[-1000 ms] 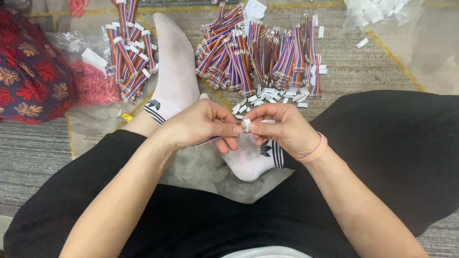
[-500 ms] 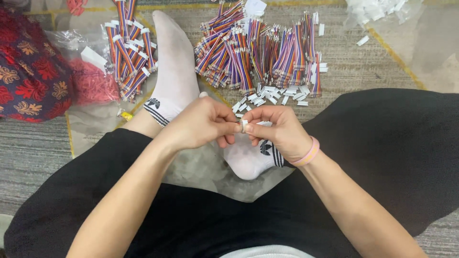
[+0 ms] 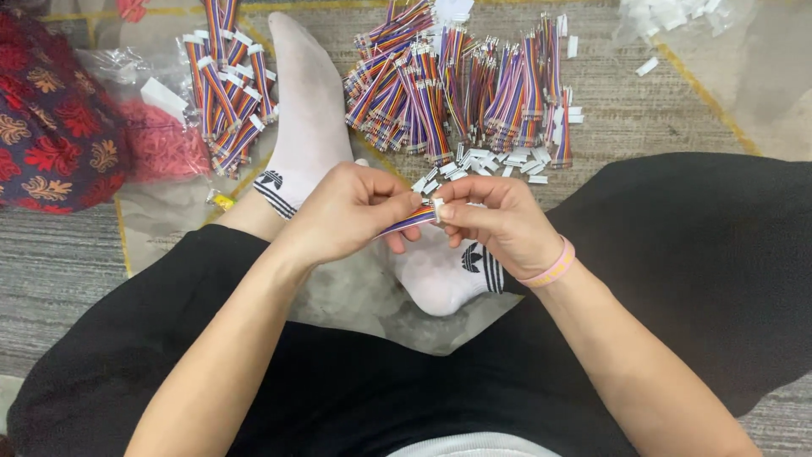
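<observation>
My left hand (image 3: 351,211) pinches a short multicoloured ribbon cable (image 3: 406,222) at chest height over my crossed legs. My right hand (image 3: 499,222) grips the small white connector (image 3: 437,208) at the cable's end, thumb and forefinger closed on it. Both hands meet above my white socked feet (image 3: 309,118). Beyond them a large heap of the same striped cables (image 3: 461,85) lies on the mat, with loose white connectors (image 3: 486,161) along its near edge.
A smaller bunch of cables (image 3: 224,97) lies to the left of my foot beside a clear plastic bag (image 3: 127,68) and a red patterned cushion (image 3: 51,127). More white pieces in plastic (image 3: 677,17) sit at the far right.
My hands have drawn slightly apart, so more of the ribbon cable shows between them. The connector stays at the cable's end in my right fingers.
</observation>
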